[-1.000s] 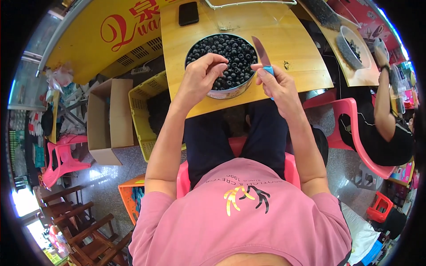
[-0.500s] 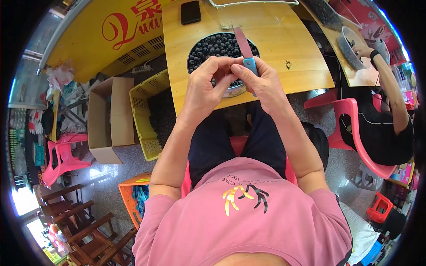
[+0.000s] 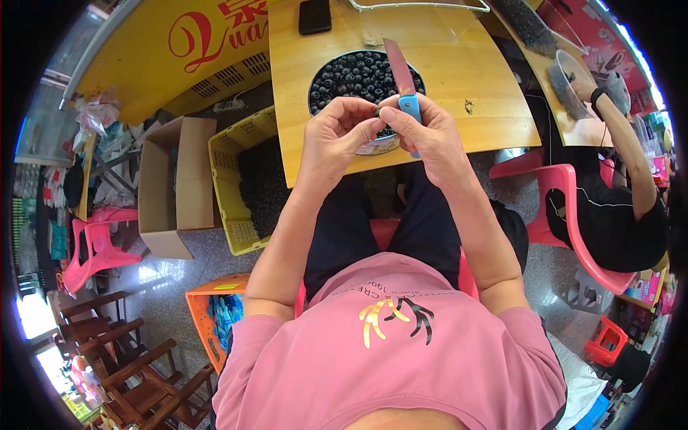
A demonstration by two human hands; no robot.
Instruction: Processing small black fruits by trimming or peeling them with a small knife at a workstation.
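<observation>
The left hand (image 3: 337, 136) pinches a small dark fruit (image 3: 377, 112) between thumb and fingertips. At its 3 o'clock, touching it, the right hand (image 3: 430, 136) is closed round the blue handle of a knife (image 3: 401, 75), whose blade points toward 12 o'clock over a round bowl (image 3: 376, 145) heaped with the same dark fruits. Both hands hover at the bowl's 6 o'clock edge, above the wooden table (image 3: 487, 93). A dark phone (image 3: 314, 16) lies at the bowl's 11 o'clock. A yellow crate (image 3: 233, 186) stands on the floor at 8 o'clock.
</observation>
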